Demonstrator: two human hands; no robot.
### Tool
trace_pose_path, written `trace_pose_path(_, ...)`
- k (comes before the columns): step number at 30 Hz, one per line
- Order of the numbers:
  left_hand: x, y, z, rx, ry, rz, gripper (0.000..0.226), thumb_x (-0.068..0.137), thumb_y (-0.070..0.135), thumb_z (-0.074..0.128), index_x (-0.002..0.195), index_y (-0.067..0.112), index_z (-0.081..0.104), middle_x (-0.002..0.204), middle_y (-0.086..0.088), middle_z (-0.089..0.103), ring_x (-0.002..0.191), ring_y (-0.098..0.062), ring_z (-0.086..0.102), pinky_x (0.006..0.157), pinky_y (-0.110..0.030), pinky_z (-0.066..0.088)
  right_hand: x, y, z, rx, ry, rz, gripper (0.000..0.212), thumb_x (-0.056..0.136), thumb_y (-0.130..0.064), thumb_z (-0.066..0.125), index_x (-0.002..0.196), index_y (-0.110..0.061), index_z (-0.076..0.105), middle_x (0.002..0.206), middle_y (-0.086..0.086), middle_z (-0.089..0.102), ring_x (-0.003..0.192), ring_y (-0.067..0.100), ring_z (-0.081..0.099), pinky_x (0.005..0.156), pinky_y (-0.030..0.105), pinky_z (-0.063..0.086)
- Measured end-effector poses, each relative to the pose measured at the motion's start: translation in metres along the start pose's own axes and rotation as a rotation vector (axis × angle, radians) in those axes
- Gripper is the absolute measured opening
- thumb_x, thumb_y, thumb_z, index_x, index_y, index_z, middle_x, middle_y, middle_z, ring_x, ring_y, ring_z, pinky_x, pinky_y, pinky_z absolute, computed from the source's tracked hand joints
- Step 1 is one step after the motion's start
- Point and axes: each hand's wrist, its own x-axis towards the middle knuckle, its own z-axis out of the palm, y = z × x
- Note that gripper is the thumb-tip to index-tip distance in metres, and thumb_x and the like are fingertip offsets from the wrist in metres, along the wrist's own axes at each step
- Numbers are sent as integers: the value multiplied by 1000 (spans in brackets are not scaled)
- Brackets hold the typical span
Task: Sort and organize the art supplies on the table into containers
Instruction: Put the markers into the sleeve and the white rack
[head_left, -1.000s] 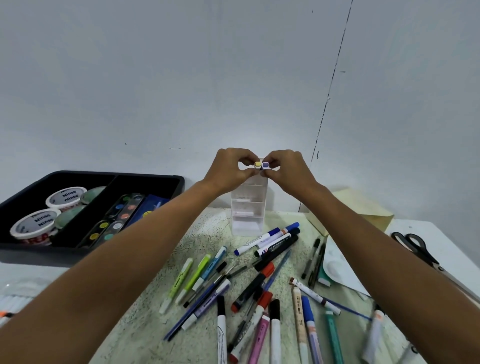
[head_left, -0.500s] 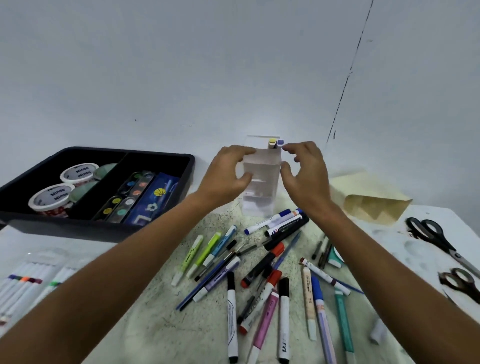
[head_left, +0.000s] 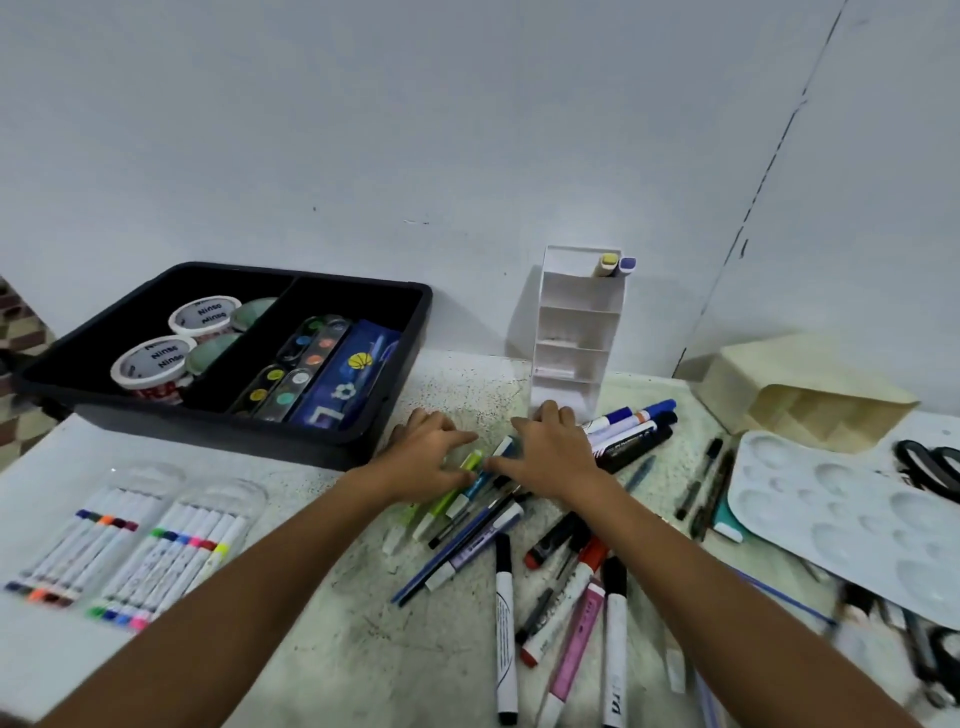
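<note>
My left hand (head_left: 426, 457) and right hand (head_left: 545, 457) rest side by side on the loose pens; between them lie a green highlighter (head_left: 457, 480) and a blue pen (head_left: 493, 467). Fingertips touch these; grip unclear through blur, cannot tell. White tiered holder (head_left: 571, 332) stands just beyond my right hand, two markers (head_left: 618, 264) in its top tier. Black tray (head_left: 363, 431) beyond my left.

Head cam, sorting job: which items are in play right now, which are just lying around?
In play:
- left hand and right hand, both resting on the green and blue highlighter pens
- tall clear tiered plastic organizer, two markers standing in its top slot
- loose marker pile

Lying about:
- black divided plastic tray with tape rolls and paint strips
- white plastic paint palette
- black-handled scissors
</note>
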Motion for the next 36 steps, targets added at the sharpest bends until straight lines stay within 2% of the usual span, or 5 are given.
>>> trace_pose_path(10, 9, -1, 7, -135, 61, -26, 38, 85, 42, 68, 119, 25, 64, 105, 7, 46, 111, -14, 35, 95, -39, 38, 9, 1, 0, 248, -17, 66, 62, 70, -59, 75, 111, -14, 60, 117, 5, 44, 114, 24, 36, 91, 37, 40)
trace_pose_path(17, 7, 9, -1, -255, 228, -63, 20, 83, 21, 73, 101, 16, 68, 81, 6, 60, 77, -12, 57, 60, -21, 39, 0, 13, -17, 540, -13, 53, 40, 68, -32, 86, 84, -15, 54, 83, -1, 55, 70, 15, 49, 54, 25, 37)
trace_pose_path(22, 7, 18, -11, -336, 205, -15, 32, 82, 23, 76, 109, 24, 60, 80, 4, 57, 71, -9, 56, 58, -21, 38, -10, 32, -29, 710, -58, -18, 36, 66, -25, 88, 74, -15, 54, 72, 0, 56, 64, 13, 48, 58, 27, 40)
trace_pose_path(30, 5, 36, -18, -531, 128, 27, 34, 72, 23, 85, 90, 20, 56, 92, -4, 61, 70, -13, 61, 49, -14, 45, -32, 56, -42, 1135, -105, 26, 27, 78, -1, 75, 80, -7, 49, 80, 20, 73, 65, 26, 72, 41, 20, 42)
trace_pose_path(36, 3, 44, -18, -661, 75, 79, 26, 73, 14, 84, 75, 8, 58, 68, 2, 63, 54, -12, 58, 51, -22, 48, -44, 67, -48, 1362, -51, 94, 26, 74, -1, 76, 90, 0, 55, 73, 22, 71, 64, 28, 72, 49, 23, 55)
